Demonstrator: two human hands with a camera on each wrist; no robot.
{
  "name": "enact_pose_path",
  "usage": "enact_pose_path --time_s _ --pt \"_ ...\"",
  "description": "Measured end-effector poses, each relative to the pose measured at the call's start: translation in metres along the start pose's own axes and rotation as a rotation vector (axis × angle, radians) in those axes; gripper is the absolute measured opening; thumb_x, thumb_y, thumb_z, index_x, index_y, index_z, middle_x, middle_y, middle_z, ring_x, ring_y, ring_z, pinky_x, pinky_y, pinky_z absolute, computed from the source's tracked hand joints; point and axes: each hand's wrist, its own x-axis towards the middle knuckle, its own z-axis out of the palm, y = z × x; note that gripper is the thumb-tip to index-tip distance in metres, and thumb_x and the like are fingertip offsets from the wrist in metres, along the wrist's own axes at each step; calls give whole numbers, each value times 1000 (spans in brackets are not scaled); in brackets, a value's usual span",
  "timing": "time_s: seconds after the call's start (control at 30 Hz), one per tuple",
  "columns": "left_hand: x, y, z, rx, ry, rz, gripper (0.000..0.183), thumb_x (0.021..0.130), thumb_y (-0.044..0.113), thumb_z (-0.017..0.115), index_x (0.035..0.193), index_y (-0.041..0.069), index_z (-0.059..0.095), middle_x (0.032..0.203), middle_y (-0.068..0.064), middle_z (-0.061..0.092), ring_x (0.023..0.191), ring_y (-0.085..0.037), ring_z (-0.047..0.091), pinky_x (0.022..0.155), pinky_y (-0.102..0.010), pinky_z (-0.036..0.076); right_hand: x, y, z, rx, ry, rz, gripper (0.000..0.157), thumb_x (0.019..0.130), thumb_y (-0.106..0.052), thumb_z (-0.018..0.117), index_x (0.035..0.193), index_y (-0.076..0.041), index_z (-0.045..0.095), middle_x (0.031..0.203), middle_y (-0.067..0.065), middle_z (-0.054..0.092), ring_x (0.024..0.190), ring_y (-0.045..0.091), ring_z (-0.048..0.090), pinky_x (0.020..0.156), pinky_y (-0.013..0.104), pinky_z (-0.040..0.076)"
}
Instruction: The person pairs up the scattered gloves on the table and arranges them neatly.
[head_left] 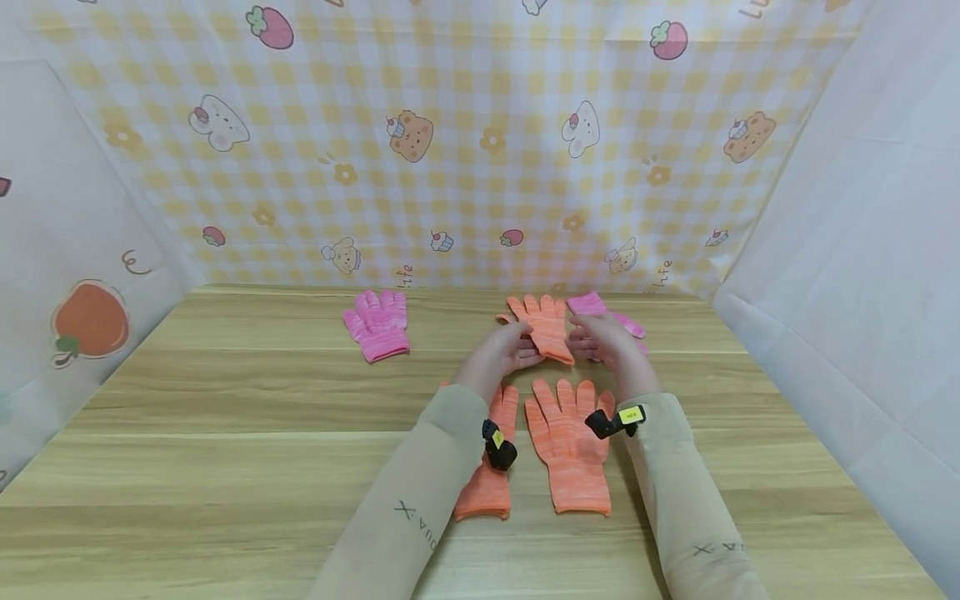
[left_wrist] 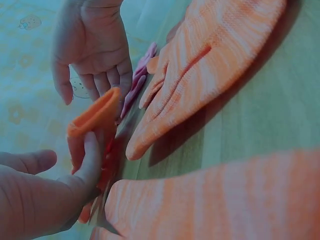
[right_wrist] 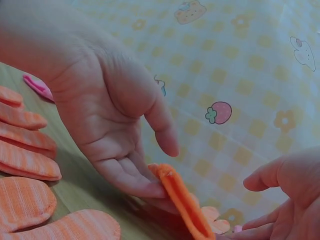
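Note:
A small orange knit glove point(head_left: 546, 327) is between my two hands, its fingers toward the back wall and its cuff toward me. My left hand point(head_left: 517, 348) is at its left side; in the left wrist view one straight finger point(left_wrist: 91, 157) lies against the cuff point(left_wrist: 95, 117), with the thumb apart. On the other side, my right hand point(head_left: 606, 340) has its thumb raised and its fingertips right at the cuff point(right_wrist: 182, 200) in the right wrist view. Behind the right hand lies a pink glove point(head_left: 587, 303), partly hidden.
Nearer to me lie two larger orange gloves, one point(head_left: 483, 492) partly under my left forearm in view, the other point(head_left: 576, 467) beside my right wrist. Another pink glove point(head_left: 378, 327) lies at the back left of the wooden table point(head_left: 247, 400). A checked cloth point(head_left: 465, 125) hangs behind.

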Motion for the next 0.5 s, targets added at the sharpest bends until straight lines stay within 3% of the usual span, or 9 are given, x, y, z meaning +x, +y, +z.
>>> enact_pose_path --time_s 0.27,0.5 --pt "6 -5 -2 35 -10 3 40 95 -1 52 135 -6 44 128 -29 52 115 -39 55 87 -39 51 -4 1 -1 -49 -22 -31 60 101 -32 44 148 2 29 145 29 34 129 33 42 102 42 38" --pt "5 -7 0 74 -2 -5 35 94 -3 53 129 -6 49 121 -26 56 105 -37 62 79 -33 55 2 3 1 -16 -19 -27 55 102 -20 41 146 9 25 147 28 30 134 35 34 106 44 34"
